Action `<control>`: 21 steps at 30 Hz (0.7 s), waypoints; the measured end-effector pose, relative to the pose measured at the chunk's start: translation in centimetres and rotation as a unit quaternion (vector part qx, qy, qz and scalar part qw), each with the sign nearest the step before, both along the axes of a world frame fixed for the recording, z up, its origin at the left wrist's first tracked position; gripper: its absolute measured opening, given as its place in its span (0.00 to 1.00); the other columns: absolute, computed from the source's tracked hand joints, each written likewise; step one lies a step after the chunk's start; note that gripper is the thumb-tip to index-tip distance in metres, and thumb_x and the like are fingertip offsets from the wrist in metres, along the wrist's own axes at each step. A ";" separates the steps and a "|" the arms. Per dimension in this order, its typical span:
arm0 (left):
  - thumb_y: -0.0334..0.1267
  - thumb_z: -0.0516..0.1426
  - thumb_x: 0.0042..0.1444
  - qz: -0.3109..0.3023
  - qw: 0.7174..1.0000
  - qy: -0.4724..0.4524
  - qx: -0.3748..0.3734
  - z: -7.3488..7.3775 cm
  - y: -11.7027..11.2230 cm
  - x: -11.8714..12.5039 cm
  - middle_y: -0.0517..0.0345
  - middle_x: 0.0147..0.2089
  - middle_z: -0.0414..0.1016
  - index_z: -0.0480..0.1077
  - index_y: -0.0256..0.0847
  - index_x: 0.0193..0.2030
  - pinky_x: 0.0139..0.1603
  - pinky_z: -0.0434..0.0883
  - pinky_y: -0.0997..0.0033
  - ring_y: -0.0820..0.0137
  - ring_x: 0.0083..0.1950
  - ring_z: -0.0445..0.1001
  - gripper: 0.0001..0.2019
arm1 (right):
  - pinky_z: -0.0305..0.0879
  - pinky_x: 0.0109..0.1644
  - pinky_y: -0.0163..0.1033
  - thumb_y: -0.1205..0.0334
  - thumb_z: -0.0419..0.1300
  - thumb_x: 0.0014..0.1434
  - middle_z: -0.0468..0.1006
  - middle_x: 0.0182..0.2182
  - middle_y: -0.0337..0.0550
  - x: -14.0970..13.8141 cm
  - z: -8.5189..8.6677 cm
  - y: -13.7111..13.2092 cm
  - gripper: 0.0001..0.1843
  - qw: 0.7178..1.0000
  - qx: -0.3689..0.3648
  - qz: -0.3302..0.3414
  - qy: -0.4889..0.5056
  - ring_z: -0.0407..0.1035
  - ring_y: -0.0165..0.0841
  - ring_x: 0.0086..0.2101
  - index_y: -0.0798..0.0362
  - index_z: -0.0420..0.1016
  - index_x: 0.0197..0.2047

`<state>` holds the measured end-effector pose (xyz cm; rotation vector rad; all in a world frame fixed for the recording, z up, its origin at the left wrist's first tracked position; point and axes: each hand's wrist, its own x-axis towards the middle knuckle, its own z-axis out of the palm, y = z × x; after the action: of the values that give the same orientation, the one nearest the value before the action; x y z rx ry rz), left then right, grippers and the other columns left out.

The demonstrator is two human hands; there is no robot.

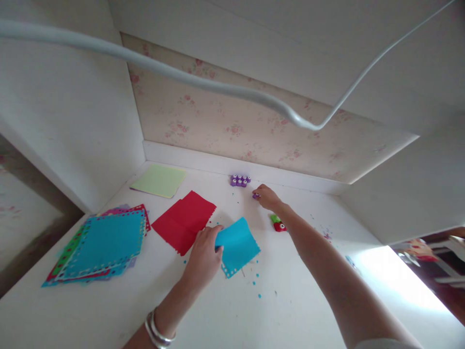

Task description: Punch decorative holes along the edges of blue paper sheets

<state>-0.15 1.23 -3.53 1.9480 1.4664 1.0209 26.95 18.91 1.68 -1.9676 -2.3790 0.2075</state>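
Note:
My left hand point(209, 249) grips the left edge of a blue sheet of paper point(240, 245), thumb on top. Along the near edge of this sheet runs a row of small punched holes. My right hand point(268, 198) reaches toward the back of the table, its fingers closed on a small purple craft punch point(256, 196). To its left, against the wall, several purple punches point(240, 181) stand in two rows. A red punch point(279, 226) and a green punch point(274, 218) lie beside my right forearm.
Red sheets point(185, 220) lie left of the blue paper. Farther left is a stack of coloured sheets with punched edges point(112, 237). Pale green sheets point(160, 180) rest in the back corner. Blue paper dots point(257, 276) are scattered nearby. A white cable point(203, 82) hangs across the upper view.

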 end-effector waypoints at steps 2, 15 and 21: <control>0.27 0.57 0.53 -0.011 0.997 -0.048 -0.054 0.5 0.2 0.0 0.48 0.50 0.75 0.69 0.39 0.54 0.53 0.71 0.56 0.59 0.52 0.74 0.19 | 0.61 0.57 0.38 0.67 0.58 0.62 0.74 0.51 0.53 0.1 0.2 -1.6 0.13 0.999 0.006 -0.016 0.043 0.70 0.38 0.49 0.55 0.79 0.48; 0.54 0.57 0.58 -0.006 0.908 -0.327 -0.262 3.0 -0.8 0.9 0.50 0.44 0.78 0.65 0.39 0.54 0.33 0.80 0.65 0.64 0.36 0.81 0.25 | 0.74 0.49 0.45 0.46 0.66 0.56 0.79 0.41 0.44 -2.7 -2.2 -21.9 0.20 0.724 -0.065 -0.157 0.669 0.78 0.36 0.39 0.50 0.73 0.46; 0.49 0.63 0.52 -0.016 0.931 -0.295 -0.216 2.4 -0.4 0.9 0.50 0.45 0.80 0.69 0.39 0.52 0.45 0.77 0.62 0.61 0.42 0.80 0.24 | 0.73 0.47 0.47 0.50 0.70 0.52 0.81 0.41 0.43 -3.5 -4.6 -23.3 0.24 0.707 -0.051 -0.166 0.685 0.77 0.40 0.40 0.48 0.74 0.50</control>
<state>0.74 0.79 -1.18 1.2062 1.1781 1.0402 23.49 -4.35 -2.91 -1.2763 -1.0024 1.2414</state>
